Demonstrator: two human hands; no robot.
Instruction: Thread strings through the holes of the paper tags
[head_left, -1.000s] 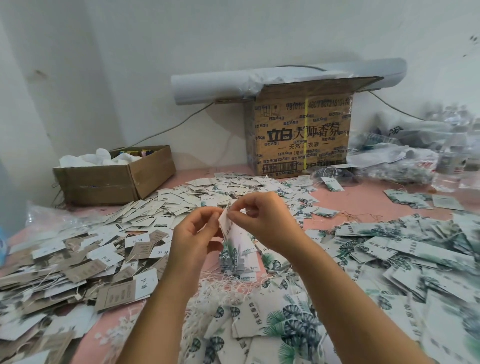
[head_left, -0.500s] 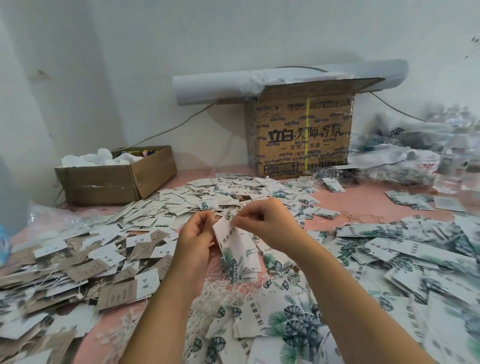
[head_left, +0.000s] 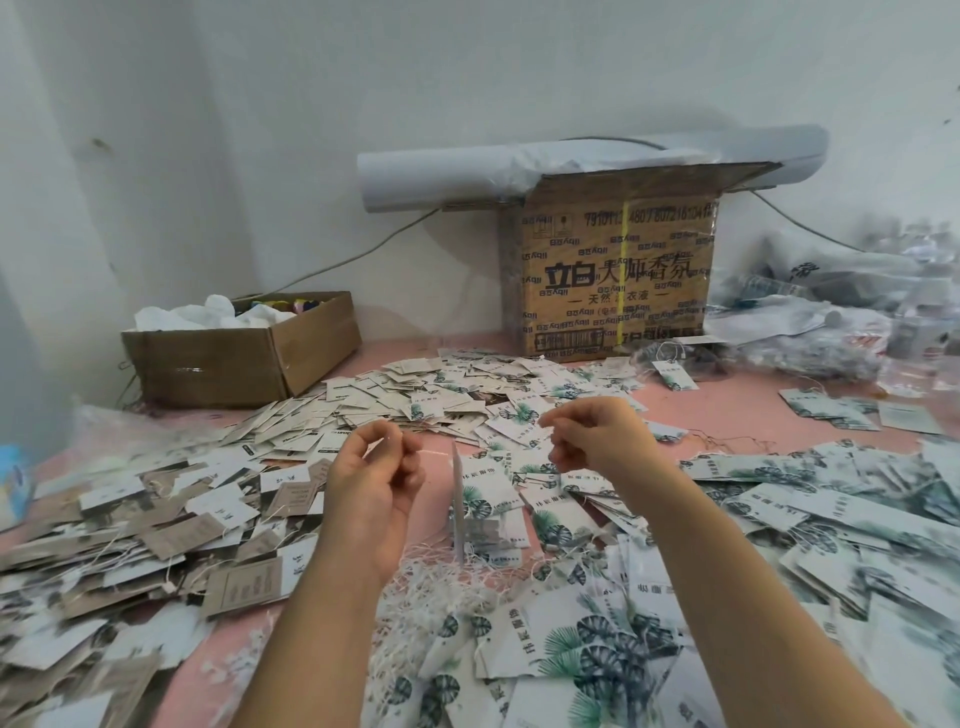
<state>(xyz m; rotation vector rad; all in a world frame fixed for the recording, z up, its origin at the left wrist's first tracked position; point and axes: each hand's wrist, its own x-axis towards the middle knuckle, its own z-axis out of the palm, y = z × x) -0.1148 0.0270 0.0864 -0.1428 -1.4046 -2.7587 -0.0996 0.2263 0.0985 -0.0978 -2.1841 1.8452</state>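
Observation:
My left hand (head_left: 371, 480) and my right hand (head_left: 592, 434) are held apart above the pink table, each pinching an end of a thin white string (head_left: 434, 453). A leaf-printed paper tag (head_left: 458, 501) hangs edge-on from the string between the hands, seen as a narrow strip. The string near my right fingers is too faint to trace. A tangle of loose white strings (head_left: 441, 587) lies on the table below the hands. Leaf-printed tags (head_left: 587, 644) are heaped in front and to the right.
Brown and white tags (head_left: 156, 525) cover the left of the pink table (head_left: 727, 410). A low open cardboard box (head_left: 244, 353) stands at back left. A tall printed carton (head_left: 613, 275) with a paper roll (head_left: 467, 171) on top stands at the back. Plastic bags (head_left: 831, 317) pile at right.
Both hands were close together on the tag's top. They have drawn apart sideways, the string now stretches between them, and the tag has turned edge-on and hangs from it.

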